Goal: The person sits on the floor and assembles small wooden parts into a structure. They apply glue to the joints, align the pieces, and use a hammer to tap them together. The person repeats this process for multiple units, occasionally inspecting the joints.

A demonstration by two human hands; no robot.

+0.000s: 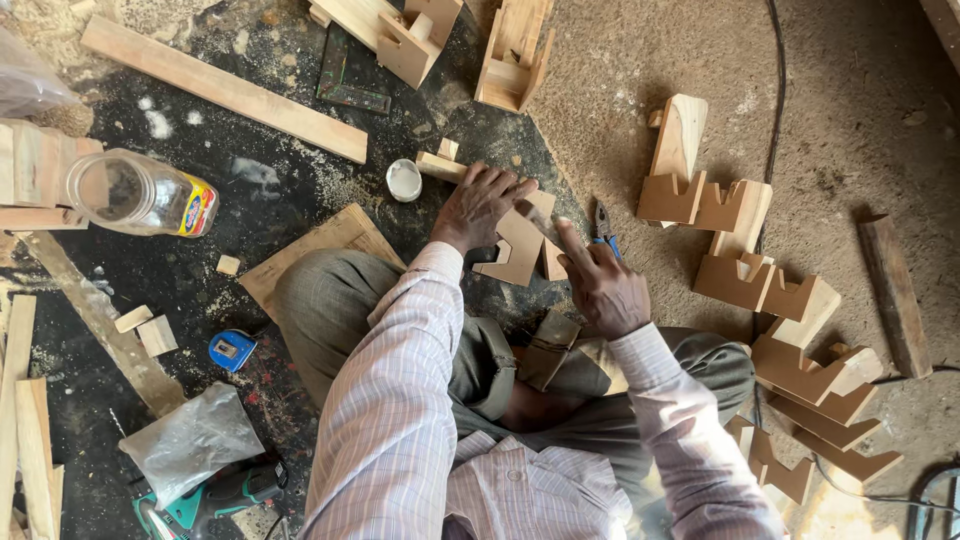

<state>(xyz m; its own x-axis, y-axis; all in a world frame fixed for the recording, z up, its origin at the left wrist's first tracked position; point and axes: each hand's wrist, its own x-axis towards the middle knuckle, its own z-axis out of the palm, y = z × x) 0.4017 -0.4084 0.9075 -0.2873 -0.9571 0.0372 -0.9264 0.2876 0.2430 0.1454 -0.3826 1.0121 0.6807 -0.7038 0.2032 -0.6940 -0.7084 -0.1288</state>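
Observation:
I sit cross-legged on the floor. My left hand (482, 205) grips the top of a notched brown board piece (515, 255) that stands in front of my knees. My right hand (603, 288) pinches a small flat greyish strip (541, 222) and lays it against the board's upper edge, index finger stretched along it. What the strip is made of is unclear. Another brown piece (548, 345) lies on my lap.
Blue-handled pliers (603, 228) lie just beyond my right hand. Several notched board-and-wood pieces (780, 300) are spread at the right, with a cable (775, 100) behind. At the left are a clear jar (140, 195), white lid (404, 180), plank (225, 90), blue tape measure (232, 350), plastic bag (190, 440) and teal drill (215, 493).

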